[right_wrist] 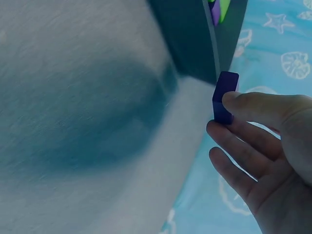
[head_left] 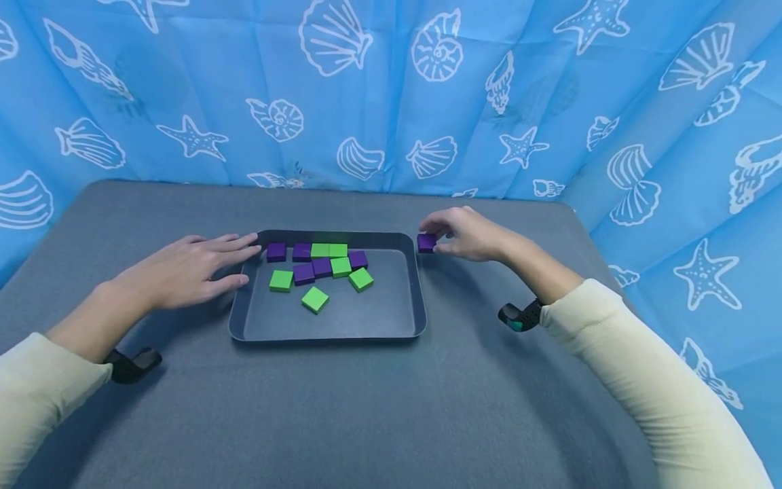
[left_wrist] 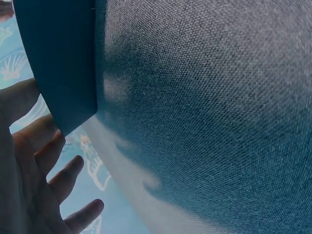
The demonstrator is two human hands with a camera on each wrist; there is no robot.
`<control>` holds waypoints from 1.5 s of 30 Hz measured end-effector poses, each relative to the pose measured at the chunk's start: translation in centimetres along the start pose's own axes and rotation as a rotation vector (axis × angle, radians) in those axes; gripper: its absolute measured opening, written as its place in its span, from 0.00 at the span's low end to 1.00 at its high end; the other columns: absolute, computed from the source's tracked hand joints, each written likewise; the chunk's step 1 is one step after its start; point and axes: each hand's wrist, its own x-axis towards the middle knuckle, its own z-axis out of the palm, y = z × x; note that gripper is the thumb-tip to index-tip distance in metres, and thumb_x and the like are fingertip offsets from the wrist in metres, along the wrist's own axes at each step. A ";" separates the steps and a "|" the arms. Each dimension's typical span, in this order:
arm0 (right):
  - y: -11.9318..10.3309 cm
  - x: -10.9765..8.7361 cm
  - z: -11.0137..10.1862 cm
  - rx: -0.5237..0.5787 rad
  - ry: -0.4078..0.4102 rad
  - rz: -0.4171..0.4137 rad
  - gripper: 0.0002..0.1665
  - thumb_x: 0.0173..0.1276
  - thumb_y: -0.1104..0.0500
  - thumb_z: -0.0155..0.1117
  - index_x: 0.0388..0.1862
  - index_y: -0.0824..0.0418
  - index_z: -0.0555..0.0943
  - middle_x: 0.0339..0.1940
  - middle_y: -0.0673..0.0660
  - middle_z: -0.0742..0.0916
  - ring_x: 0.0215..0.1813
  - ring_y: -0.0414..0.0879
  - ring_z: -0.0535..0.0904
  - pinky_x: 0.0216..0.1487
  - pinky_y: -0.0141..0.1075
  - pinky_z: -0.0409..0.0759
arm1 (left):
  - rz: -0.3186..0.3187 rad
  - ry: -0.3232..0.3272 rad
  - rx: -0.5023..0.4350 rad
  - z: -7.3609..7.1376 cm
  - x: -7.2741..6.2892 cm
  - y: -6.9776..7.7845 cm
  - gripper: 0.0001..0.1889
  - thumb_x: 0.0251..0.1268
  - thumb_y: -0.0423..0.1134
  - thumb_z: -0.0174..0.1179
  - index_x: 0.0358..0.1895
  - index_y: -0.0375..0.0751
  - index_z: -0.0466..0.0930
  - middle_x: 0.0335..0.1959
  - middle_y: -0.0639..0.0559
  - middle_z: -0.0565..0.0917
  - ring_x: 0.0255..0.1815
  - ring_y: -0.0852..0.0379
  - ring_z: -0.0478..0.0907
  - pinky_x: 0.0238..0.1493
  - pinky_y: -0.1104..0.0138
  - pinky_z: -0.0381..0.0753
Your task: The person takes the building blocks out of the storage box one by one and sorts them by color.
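A dark grey tray point(head_left: 385, 305) lies on the table, with several purple and green square blocks inside, mostly toward its back. My left hand point(head_left: 183, 268) rests at the tray's left rim, its fingers extended over the back left corner. In the left wrist view, the fingers of that left hand point(left_wrist: 36, 161) spread beside the tray's wall point(left_wrist: 63, 63). Just outside the tray's back right corner, my right hand point(head_left: 473, 234) pinches a purple block point(head_left: 426, 243). The right wrist view shows thumb and fingers on that purple block point(right_wrist: 225, 97), close to the tray's outer wall point(right_wrist: 190, 44).
A grey cloth-like tabletop point(head_left: 379, 407) extends around the tray. Behind it and to the right hangs a blue curtain point(head_left: 391, 88) with white shell and starfish prints. Among the blocks in the tray, one green block point(head_left: 315, 299) lies nearest the front.
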 end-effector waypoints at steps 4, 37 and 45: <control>1.6 -0.7 0.6 -0.003 0.017 0.018 0.24 0.64 0.70 0.66 0.60 0.72 0.78 0.54 0.66 0.86 0.58 0.59 0.81 0.63 0.51 0.76 | 0.004 0.008 -0.008 0.0 -0.1 0.0 0.34 0.75 0.58 0.49 0.76 0.43 0.63 0.77 0.39 0.60 0.74 0.34 0.61 0.66 0.32 0.59; 4.3 -1.6 3.6 -0.031 0.078 0.081 0.29 0.64 0.69 0.67 0.65 0.69 0.74 0.61 0.68 0.81 0.63 0.60 0.77 0.67 0.54 0.72 | 0.005 0.004 -0.008 -0.2 -0.3 0.2 0.33 0.76 0.57 0.48 0.76 0.42 0.62 0.77 0.38 0.59 0.73 0.34 0.63 0.65 0.32 0.61; 3.3 -1.2 1.9 -0.015 -0.032 0.070 0.35 0.64 0.66 0.69 0.70 0.69 0.70 0.66 0.68 0.78 0.66 0.62 0.75 0.68 0.55 0.70 | 0.002 -0.001 -0.013 0.0 -0.2 0.2 0.33 0.76 0.57 0.48 0.76 0.42 0.62 0.78 0.39 0.59 0.73 0.34 0.63 0.65 0.32 0.61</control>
